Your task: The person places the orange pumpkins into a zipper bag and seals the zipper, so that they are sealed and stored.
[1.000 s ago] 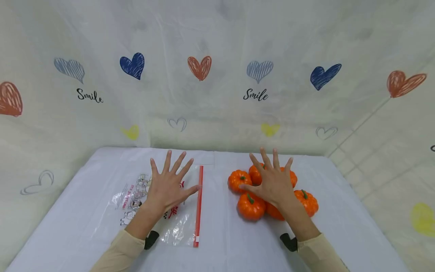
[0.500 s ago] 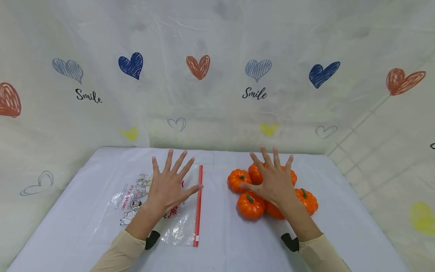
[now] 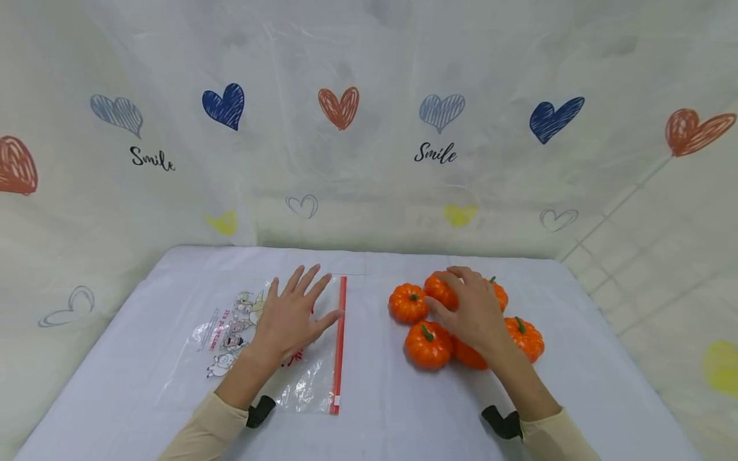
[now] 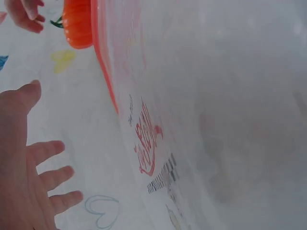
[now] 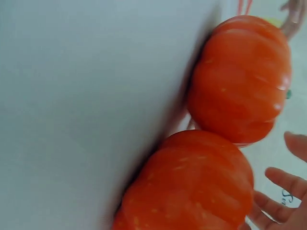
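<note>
My left hand (image 3: 291,320) hovers over a clear zip bag (image 3: 305,384), fingers spread and holding nothing. The bag lies flat, with cartoon animals printed on it and a red zip strip (image 3: 340,346) along its right edge. To the right, my right hand (image 3: 475,317) is over a cluster of small orange pumpkins, its fingers bent loosely above a back pumpkin (image 3: 441,288). A pumpkin (image 3: 408,303) sits left of the thumb, another (image 3: 428,346) in front. In the right wrist view, two pumpkins (image 5: 240,81) fill the middle and the fingers (image 5: 285,184) show beyond them, apart.
A white cloth covers the table (image 3: 375,422). One pumpkin (image 3: 526,339) stands at the cluster's right side, and another (image 3: 469,355) is partly hidden by the right hand. Behind the table hangs a pale sheet (image 3: 369,166) with printed hearts and "Smile".
My right hand has shifted slightly right, its spread fingers drawing together and bending over the back pumpkins. My left hand has lowered a little, fingers still apart. Bag and pumpkins stay put.
</note>
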Demonstrator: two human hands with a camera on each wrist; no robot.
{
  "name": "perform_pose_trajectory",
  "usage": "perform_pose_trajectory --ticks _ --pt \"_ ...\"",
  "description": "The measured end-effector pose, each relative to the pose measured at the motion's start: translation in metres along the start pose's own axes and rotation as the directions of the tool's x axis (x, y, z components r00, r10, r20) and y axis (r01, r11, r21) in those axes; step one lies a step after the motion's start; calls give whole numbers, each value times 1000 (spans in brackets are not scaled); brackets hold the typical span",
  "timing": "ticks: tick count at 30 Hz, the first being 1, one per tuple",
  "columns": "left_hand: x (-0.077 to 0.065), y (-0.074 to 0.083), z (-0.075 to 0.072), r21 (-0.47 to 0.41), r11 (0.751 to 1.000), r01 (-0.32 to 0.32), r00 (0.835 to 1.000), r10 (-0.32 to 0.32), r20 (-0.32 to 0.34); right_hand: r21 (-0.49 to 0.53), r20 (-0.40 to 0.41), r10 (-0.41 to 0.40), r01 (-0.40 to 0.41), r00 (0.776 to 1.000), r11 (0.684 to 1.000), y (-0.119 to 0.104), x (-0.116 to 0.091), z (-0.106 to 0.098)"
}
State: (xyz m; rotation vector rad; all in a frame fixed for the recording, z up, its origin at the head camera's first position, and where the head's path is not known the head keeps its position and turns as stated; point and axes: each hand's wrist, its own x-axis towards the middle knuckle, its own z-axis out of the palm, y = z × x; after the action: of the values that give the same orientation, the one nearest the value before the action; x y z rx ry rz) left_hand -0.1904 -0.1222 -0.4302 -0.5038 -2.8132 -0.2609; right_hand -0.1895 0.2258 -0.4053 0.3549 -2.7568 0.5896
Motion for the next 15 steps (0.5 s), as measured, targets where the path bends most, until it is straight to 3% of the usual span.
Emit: perform_pose_trajectory --ticks 9,15 --pt "-3 6 4 -193 980 45 994 -25 104 199 113 79 -101 990 975 -3 -11 -13" --pt "-3 9 9 -246 964 98 977 -46 209 222 175 77 -115 982 968 -5 -19 -21"
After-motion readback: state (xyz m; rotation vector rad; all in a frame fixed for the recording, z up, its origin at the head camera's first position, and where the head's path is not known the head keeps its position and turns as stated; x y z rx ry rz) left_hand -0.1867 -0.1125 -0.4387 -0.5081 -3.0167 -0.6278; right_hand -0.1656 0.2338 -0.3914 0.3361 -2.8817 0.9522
